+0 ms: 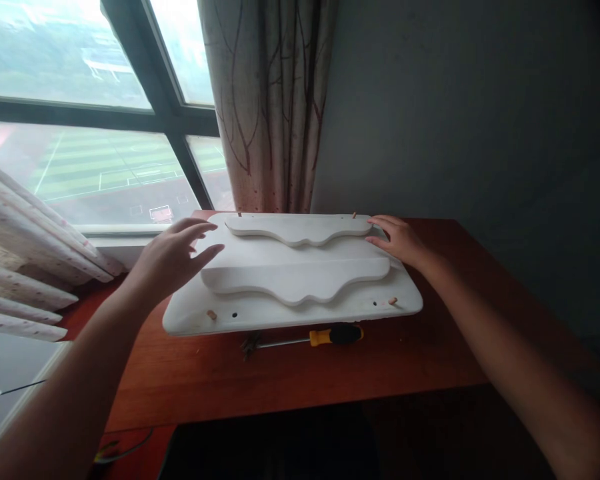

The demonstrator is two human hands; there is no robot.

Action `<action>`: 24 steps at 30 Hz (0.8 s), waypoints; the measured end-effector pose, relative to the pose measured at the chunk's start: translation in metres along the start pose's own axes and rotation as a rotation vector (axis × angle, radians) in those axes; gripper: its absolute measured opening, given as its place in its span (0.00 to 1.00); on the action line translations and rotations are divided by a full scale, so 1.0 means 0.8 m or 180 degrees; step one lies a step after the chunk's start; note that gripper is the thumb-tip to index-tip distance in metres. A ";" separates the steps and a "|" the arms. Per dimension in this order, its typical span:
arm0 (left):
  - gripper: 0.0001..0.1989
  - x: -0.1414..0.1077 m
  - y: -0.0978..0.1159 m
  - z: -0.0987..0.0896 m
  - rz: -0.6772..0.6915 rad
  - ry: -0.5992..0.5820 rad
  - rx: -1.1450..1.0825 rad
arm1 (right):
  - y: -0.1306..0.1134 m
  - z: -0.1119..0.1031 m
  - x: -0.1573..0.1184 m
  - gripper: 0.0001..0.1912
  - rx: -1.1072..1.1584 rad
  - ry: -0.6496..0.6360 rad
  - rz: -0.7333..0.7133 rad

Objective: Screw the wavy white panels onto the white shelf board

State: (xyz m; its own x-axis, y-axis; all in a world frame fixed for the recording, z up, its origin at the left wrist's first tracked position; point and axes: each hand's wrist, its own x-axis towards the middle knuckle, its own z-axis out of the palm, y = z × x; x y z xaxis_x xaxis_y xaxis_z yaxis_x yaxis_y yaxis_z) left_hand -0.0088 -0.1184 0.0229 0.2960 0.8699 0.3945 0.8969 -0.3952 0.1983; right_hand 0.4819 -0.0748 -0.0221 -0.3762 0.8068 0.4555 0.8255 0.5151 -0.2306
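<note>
A white rounded board (260, 255) lies flat on the table. On top of it rest two white wavy-edged panels: a far one (300, 228) and a near one (300, 280). Small wooden dowels stick up near the board's corners, among them one at the front left (211, 315) and one at the front right (393, 301). My left hand (173, 257) hovers by the far panel's left end, thumb and fingers apart, holding nothing. At that panel's opposite end is my right hand (397, 239), fingers and thumb spread around the tip; whether they touch it is hard to tell.
A yellow-and-black screwdriver (336, 335) lies along the board's front edge, its tip beside a small pile of dark hardware (251, 343). The reddish wooden table (300, 373) meets a grey wall at the back. A window and curtains (275, 107) stand behind and to the left.
</note>
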 end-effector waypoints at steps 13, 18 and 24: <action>0.19 0.079 -0.039 0.070 0.0986 -0.0079 0.0297 | 0.010 0.023 0.020 0.25 -0.1266 -0.0149 -0.0481; 0.20 0.083 -0.036 0.064 0.1187 -0.0293 0.0727 | 0.001 0.015 0.029 0.25 -0.1671 -0.0425 -0.0680; 0.21 0.090 -0.038 0.070 0.0947 -0.0365 0.0955 | 0.013 0.022 0.039 0.23 -0.1439 -0.0395 -0.0532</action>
State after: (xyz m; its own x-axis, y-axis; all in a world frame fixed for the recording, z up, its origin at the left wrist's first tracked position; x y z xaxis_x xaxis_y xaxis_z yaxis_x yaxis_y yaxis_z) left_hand 0.0038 -0.0268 -0.0052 0.5754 0.7649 0.2896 0.8177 -0.5450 -0.1852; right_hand 0.4710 -0.0391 -0.0250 -0.5435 0.7665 0.3422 0.8391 0.4856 0.2452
